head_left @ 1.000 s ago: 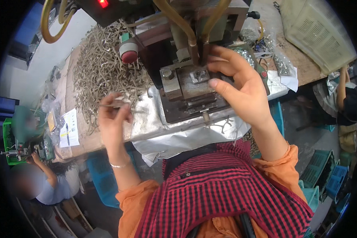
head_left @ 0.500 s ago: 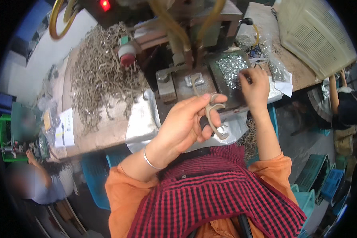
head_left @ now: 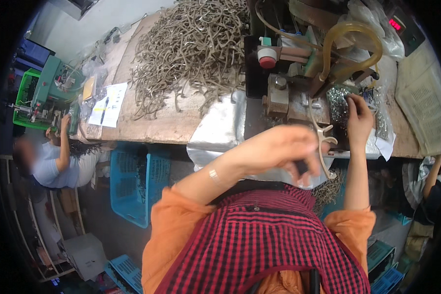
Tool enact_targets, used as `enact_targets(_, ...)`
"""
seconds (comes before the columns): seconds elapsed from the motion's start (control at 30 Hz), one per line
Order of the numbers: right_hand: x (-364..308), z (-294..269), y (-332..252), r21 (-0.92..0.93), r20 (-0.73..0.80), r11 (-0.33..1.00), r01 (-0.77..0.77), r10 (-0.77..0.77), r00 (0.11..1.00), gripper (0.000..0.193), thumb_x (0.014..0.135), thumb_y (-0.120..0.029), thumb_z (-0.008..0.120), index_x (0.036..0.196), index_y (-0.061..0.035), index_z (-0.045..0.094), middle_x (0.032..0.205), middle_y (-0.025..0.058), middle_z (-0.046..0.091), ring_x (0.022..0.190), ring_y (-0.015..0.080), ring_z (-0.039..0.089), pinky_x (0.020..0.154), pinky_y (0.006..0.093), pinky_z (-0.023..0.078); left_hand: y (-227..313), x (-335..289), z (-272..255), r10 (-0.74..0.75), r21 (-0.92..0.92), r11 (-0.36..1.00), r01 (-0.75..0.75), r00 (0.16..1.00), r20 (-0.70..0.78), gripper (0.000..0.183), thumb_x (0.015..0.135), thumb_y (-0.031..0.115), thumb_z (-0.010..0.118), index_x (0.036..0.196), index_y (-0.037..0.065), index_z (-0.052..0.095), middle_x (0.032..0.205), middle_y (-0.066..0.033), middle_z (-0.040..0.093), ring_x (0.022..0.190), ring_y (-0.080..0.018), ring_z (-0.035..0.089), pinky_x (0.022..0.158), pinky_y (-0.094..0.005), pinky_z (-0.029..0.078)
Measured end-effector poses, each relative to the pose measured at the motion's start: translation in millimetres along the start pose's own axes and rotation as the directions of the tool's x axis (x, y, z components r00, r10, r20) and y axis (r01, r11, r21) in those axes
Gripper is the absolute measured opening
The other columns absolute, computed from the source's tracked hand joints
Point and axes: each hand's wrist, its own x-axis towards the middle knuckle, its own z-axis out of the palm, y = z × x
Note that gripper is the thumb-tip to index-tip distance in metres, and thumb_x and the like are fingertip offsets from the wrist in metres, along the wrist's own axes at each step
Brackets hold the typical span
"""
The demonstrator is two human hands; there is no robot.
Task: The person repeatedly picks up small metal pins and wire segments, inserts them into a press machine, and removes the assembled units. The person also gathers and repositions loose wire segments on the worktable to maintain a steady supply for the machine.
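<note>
My left hand (head_left: pixel 291 149) is in front of the small press, smeared by motion, with its fingers curled around a curved, tan-grey forked metal piece (head_left: pixel 322 139). The piece stands lengthwise, its upper end near the press's metal block (head_left: pixel 306 115). Something dark shows among the left fingers. At the dark tray, my right hand (head_left: pixel 360 117) has thumb and fingertips drawn together beside the heap of small shiny metal bits (head_left: pixel 339 102). Whatever those fingertips hold is too small to make out.
A large heap of curved metal pieces (head_left: pixel 191 54) covers the bench left of the press. A red button (head_left: pixel 267 61) and yellow hose (head_left: pixel 379 41) are on the press. A cream crate (head_left: pixel 424 98) stands right; blue crates (head_left: pixel 127 186) sit below. Another person (head_left: pixel 59 157) works far left.
The view has swung, so bench and press appear farther right. My left hand has turned, its back now upward, with the forked piece nearer the press. My right hand stays at the shiny bits.
</note>
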Motion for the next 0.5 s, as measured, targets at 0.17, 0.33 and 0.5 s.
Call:
enact_targets(0.17, -21.4, -20.8, -20.0, 0.338, -0.032, 0.930, -0.146, 0.167, 0.986, 0.015, 0.095, -0.006, 0.068, 0.108, -0.0009, 0.074, 0.100, 0.0033, 0.073, 0.094, 0.0089, 0.064, 0.088, 0.0244, 0.049, 5.4, -71.9, -110.9, 0.819, 0.960, 0.127, 0.250, 0.519, -0.244, 0.010, 0.087, 0.009, 0.074, 0.095, 0.006, 0.076, 0.096, -0.0080, 0.075, 0.086, -0.0238, 0.072, 0.076, -0.0343, 0.056)
enact_targets(0.33, -9.3, -9.0, -55.3, 0.277, 0.042, 0.952, -0.133, 0.127, 0.991, 0.018, 0.093, -0.007, 0.071, 0.109, -0.0013, 0.075, 0.099, 0.0045, 0.075, 0.092, 0.0089, 0.066, 0.086, 0.0236, 0.050, 34.2, -133.3, -253.2, 0.393, 0.690, -0.676, 0.261, 0.919, 0.037, 0.010, 0.081, 0.009, 0.068, 0.089, 0.011, 0.073, 0.096, -0.0030, 0.062, 0.096, -0.0235, 0.061, 0.082, -0.0368, 0.052)
enact_targets(0.5, -23.5, -4.2, -43.9, 0.249, 0.067, 0.947, -0.203, 0.192, 0.979, 0.020, 0.091, -0.009, 0.073, 0.110, -0.0025, 0.076, 0.100, 0.0060, 0.077, 0.091, 0.0105, 0.069, 0.086, 0.0251, 0.052, 31.2, -132.1, -315.5, 0.069, 0.631, -0.776, -0.011, 0.992, 0.102, 0.019, 0.079, 0.009, 0.065, 0.097, 0.015, 0.069, 0.097, -0.0027, 0.059, 0.098, -0.0230, 0.058, 0.087, -0.0359, 0.050)
